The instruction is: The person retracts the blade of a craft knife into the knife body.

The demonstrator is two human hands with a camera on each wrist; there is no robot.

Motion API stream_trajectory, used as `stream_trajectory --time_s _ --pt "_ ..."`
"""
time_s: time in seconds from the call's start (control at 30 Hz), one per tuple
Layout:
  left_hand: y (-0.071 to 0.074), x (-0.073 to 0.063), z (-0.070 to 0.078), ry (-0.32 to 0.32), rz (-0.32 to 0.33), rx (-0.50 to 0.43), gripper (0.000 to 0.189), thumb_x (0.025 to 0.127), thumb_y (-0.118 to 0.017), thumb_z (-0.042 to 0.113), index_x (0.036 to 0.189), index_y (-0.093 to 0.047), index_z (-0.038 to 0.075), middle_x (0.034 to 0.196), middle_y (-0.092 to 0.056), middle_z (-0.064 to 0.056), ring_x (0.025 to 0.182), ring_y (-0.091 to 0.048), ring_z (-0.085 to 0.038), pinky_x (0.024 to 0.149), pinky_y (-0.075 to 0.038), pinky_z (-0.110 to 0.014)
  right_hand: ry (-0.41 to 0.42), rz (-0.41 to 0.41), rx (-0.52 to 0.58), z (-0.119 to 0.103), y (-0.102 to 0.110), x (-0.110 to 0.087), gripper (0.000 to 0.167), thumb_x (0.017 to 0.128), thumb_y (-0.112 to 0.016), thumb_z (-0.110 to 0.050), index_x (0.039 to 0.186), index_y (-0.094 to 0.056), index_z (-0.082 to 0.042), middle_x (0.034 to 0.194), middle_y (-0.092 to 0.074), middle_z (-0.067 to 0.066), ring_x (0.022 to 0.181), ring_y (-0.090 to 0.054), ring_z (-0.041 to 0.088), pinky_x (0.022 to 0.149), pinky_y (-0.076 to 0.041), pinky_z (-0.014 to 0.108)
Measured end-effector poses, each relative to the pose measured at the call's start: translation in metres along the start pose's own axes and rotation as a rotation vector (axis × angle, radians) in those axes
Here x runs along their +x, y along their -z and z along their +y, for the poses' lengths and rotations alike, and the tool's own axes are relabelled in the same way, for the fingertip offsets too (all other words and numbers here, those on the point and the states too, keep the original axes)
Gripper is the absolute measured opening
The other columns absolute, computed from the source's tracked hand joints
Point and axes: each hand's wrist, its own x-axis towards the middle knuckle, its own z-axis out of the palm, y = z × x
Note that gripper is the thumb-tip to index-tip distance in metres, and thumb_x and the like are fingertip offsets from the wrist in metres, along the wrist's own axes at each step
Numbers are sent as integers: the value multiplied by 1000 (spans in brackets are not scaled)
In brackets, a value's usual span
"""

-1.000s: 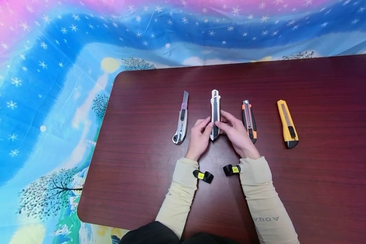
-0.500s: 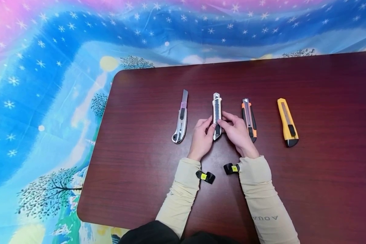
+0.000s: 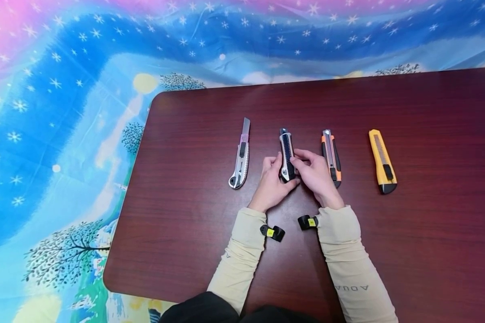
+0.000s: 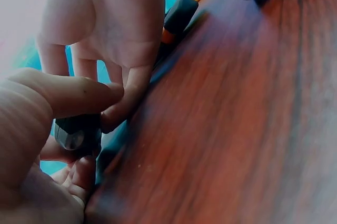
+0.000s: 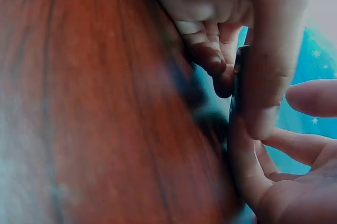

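1. Head view: the black-and-silver knife (image 3: 286, 150) is in both hands over the bench (image 3: 186, 179), between the silver knife (image 3: 240, 157) with its blade out and the orange knife (image 3: 329, 148).
2. The fingers of the left hand (image 3: 271, 181) grip its near end; those of the right hand (image 3: 316, 175) curl against its right side, though I cannot tell whether that thumb presses.
3. It should be light, stiff and tough, its smooth silver edging perhaps slippery.
4. Best hold: mid-handle, by the sides, clear of the far tip, where any blade is too small to make out.
5. The bench is dark red wood grain, slightly shiny; the yellow knife (image 3: 381, 157) lies farthest right.
6. Beyond it, a snowflake-patterned cloth (image 3: 105, 40) in blue and pink.
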Motion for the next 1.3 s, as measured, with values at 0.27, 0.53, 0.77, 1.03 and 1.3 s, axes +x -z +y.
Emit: stream_trajectory --time_s 0.27,0.53,0.77,1.03,1.3 --pt "1 0 -3 -13 -1 -14 80 82 -73 18 148 -32 -2 126 -47 -13 108 -51 -20 98 -46 -26 1 15 24 0 1 2 42 97 -53 -15 136 -51 2 114 -61 21 74 -55 2 65 -52 13" --pt "-3 1 -3 -69 118 58 65 81 -76 15 139 -50 2 121 -60 -8 87 -57 -14 75 -48 -17 6 12 46 0 3 1 43 97 -53 -15 136 -50 3 118 -60 25 77 -56 3 64 -53 11" --pt "-7 1 -3 -74 163 118 63 78 -79 18 135 -55 3 126 -61 -8 110 -54 -25 94 -47 -31 3 12 47 -1 4 0 44 97 -53 -17 137 -50 2 114 -60 25 75 -57 3 65 -54 12" --pt "-7 1 -2 -53 139 132 64 79 -78 17 137 -53 3 127 -57 -9 113 -51 -25 98 -45 -32 10 8 54 0 4 1 43 97 -53 -15 136 -50 3 117 -60 26 73 -57 2 64 -54 13" --pt "-6 0 1 -40 133 114 65 78 -78 16 137 -52 3 128 -55 -11 118 -49 -26 103 -44 -33 7 14 34 0 4 1 43 97 -53 -16 137 -50 2 119 -60 25 73 -56 2 64 -54 13"
